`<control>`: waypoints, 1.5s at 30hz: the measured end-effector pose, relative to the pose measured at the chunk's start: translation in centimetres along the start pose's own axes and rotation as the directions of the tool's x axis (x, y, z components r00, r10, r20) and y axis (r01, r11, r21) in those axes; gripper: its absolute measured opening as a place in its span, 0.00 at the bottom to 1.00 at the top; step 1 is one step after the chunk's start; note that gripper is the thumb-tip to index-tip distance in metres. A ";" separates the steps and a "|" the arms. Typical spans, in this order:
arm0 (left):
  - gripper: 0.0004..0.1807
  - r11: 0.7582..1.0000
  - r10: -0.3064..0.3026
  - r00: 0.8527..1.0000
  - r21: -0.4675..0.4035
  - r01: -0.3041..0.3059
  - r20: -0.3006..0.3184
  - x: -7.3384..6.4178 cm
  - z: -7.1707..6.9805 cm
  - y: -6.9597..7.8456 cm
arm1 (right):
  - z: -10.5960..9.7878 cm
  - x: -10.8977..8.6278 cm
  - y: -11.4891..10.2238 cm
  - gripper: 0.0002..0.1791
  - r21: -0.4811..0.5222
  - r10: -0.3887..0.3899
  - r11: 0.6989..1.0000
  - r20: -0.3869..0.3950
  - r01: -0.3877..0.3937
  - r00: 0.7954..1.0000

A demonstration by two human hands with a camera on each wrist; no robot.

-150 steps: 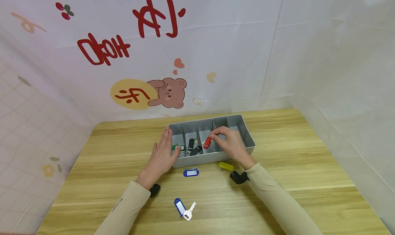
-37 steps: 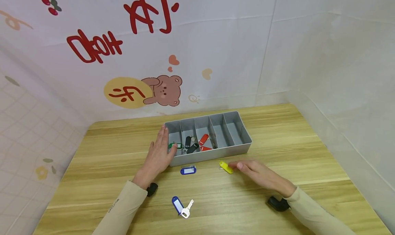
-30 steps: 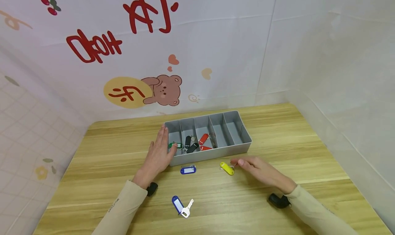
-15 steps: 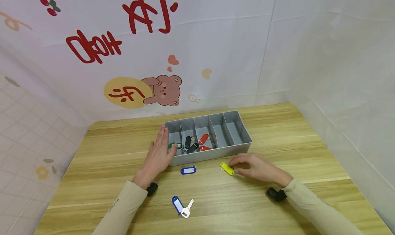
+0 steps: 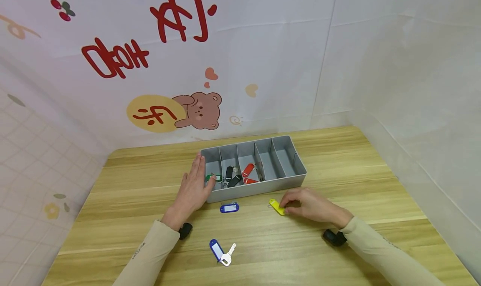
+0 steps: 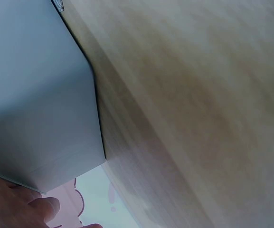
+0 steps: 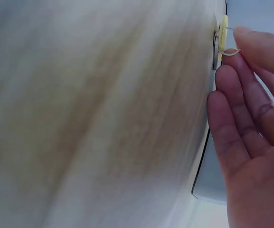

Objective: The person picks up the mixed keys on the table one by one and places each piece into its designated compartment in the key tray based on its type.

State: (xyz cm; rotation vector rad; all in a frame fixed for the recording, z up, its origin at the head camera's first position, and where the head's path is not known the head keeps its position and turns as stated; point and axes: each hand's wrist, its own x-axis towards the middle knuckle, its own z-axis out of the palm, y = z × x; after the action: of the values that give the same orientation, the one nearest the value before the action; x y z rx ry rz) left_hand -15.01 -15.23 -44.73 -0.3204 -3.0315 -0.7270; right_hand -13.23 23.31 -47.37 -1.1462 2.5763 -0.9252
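Observation:
My right hand (image 5: pixel 313 206) pinches the yellow key tag (image 5: pixel 276 206) by its end and ring, just in front of the grey divided tray (image 5: pixel 259 189). In the right wrist view thumb and index finger meet at the thin metal ring (image 7: pixel 231 54) of that tag; a small key hangs beside it, partly hidden. With straight fingers, my left hand (image 5: pixel 191 194) rests on the left end of the tray, its thumb over the front wall. Inside lie a green key tag (image 5: pixel 215 178) at left, black key tags (image 5: pixel 234 180), then red key tags (image 5: pixel 248 169).
One blue key tag (image 5: pixel 229 208) lies close to the tray's front wall. Nearer to me lies another blue key tag (image 5: pixel 216 250) with a silver key (image 5: pixel 228 256). A printed cloth (image 5: pixel 289 69) stands behind the wooden table (image 5: pixel 285 252).
My right hand put a red key tag into the third compartment, came out to the yellow key tag, and its fingers have closed on that tag. The left hand keeps its place on the tray.

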 end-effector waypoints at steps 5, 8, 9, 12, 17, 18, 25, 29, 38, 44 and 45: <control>0.45 1.000 -0.004 1.000 0.005 0.004 0.003 0.1 0.0 0.0 | 0.0 0.0 0.1 0.07 0.001 -0.010 1.000 -0.005 0.010 1.000; 0.46 1.000 -0.003 1.000 0.010 0.003 0.000 0.1 0.1 0.0 | 0.0 0.0 0.0 0.07 0.006 -0.043 0.999 -0.014 0.043 0.999; 0.46 1.000 -0.001 1.000 0.011 0.001 -0.002 0.1 0.1 0.0 | 0.0 0.0 0.0 0.06 0.006 -0.054 0.998 -0.017 0.055 0.998; 0.45 1.000 0.001 1.000 0.009 -0.001 -0.002 0.1 0.0 0.0 | -0.1 -0.1 0.0 0.05 0.009 -0.076 0.997 -0.028 0.076 0.997; 0.45 1.000 -0.001 1.000 0.008 0.001 -0.003 0.0 0.0 0.0 | -0.5 -0.5 -0.1 0.06 0.039 -0.055 0.998 -0.067 0.058 0.996; 0.45 1.000 -0.001 1.000 0.011 0.001 -0.005 0.0 0.1 0.0 | -0.6 -0.6 -0.1 0.07 0.048 -0.051 0.997 -0.081 0.055 0.995; 0.46 1.000 -0.001 1.000 0.017 0.001 -0.002 0.0 0.1 -0.1 | -1.1 -1.0 -0.3 0.10 0.100 -0.049 0.993 -0.184 0.068 0.982; 0.45 1.000 0.000 1.000 0.012 0.000 0.001 0.0 0.1 0.0 | -1.3 -1.2 -0.5 0.09 0.107 -0.043 0.992 -0.235 0.070 0.971; 0.45 1.000 0.000 1.000 0.016 0.000 -0.014 0.0 0.1 0.0 | -2.2 -1.3 -1.3 0.11 0.064 -0.075 0.993 -0.344 0.103 0.936; 0.45 1.000 -0.002 1.000 0.011 0.002 -0.004 0.0 0.1 0.1 | -3.1 -1.2 -2.2 0.07 0.107 -0.026 0.992 -0.370 0.071 0.929; 0.45 1.000 -0.002 1.000 0.011 0.002 -0.003 0.0 0.0 0.1 | -3.2 -1.2 -2.4 0.08 0.112 -0.025 0.991 -0.377 0.073 0.926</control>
State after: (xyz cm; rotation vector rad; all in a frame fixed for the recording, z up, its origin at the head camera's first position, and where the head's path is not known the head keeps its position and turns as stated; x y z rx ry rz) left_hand -14.97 -15.17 -44.74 -0.3159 -3.0318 -0.7106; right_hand -12.24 24.45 -43.48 -1.0932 2.7349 -1.4205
